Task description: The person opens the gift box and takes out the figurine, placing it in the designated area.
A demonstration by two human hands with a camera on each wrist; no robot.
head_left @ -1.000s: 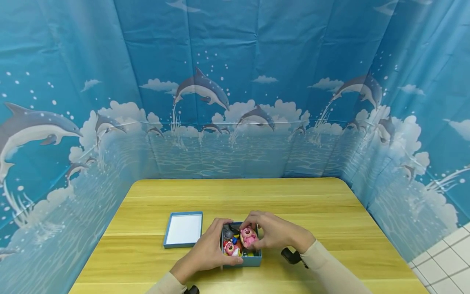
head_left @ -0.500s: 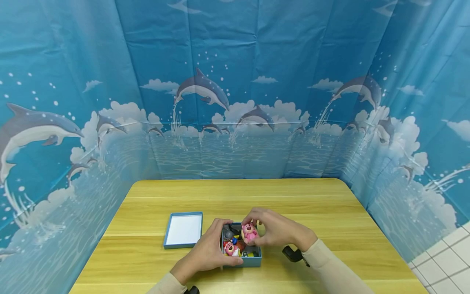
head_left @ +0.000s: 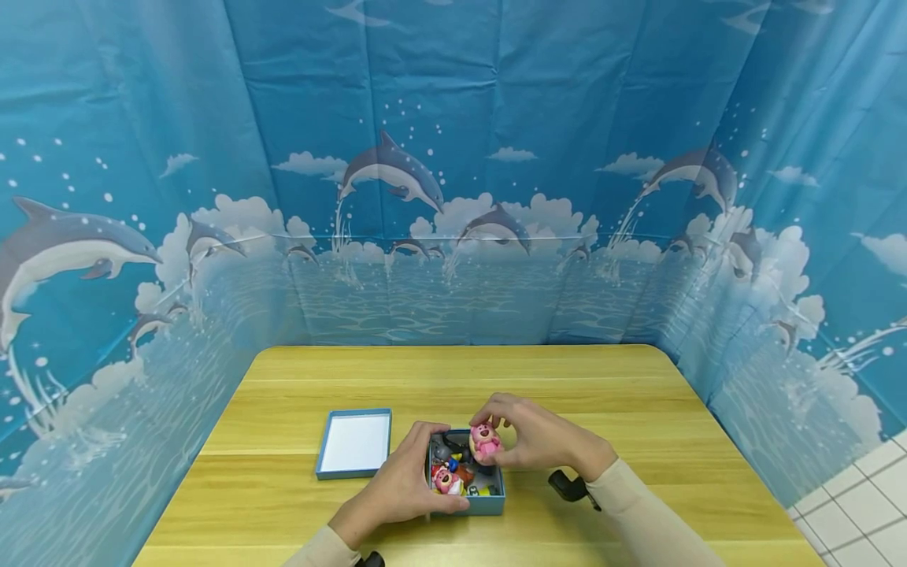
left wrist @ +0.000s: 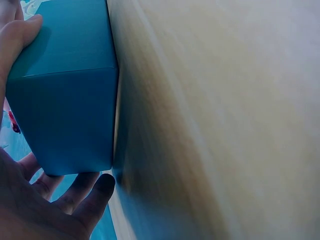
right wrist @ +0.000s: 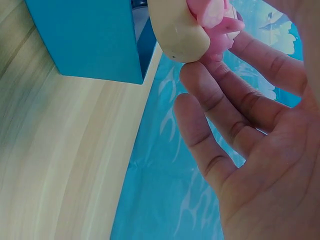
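Observation:
My left hand [head_left: 405,479] grips the blue box [head_left: 483,505] across its left part, thumb at the near wall and fingers at the far one. In the left wrist view the box [left wrist: 65,117] stands on the table between thumb and fingers. My right hand [head_left: 542,439] pinches a pink bear figurine [head_left: 485,442] over the box's far right corner. From the right wrist, the figurine's rounded cream back [right wrist: 180,37] shows at the fingertips, beside the box wall [right wrist: 87,40]. A second pink bear figurine [head_left: 445,479], with red on its head, lies among several small toys inside.
A shallow blue lid [head_left: 354,442] with a white inside lies to the left of the box. Wood-grain table [head_left: 602,386] surrounds both. Blue dolphin-print curtains [head_left: 453,291] hang behind the table and at both sides.
The right hand has lifted the pink bear figurine up and slightly away toward the box's far right corner, baring more of the toys below. The left hand keeps its grip on the box.

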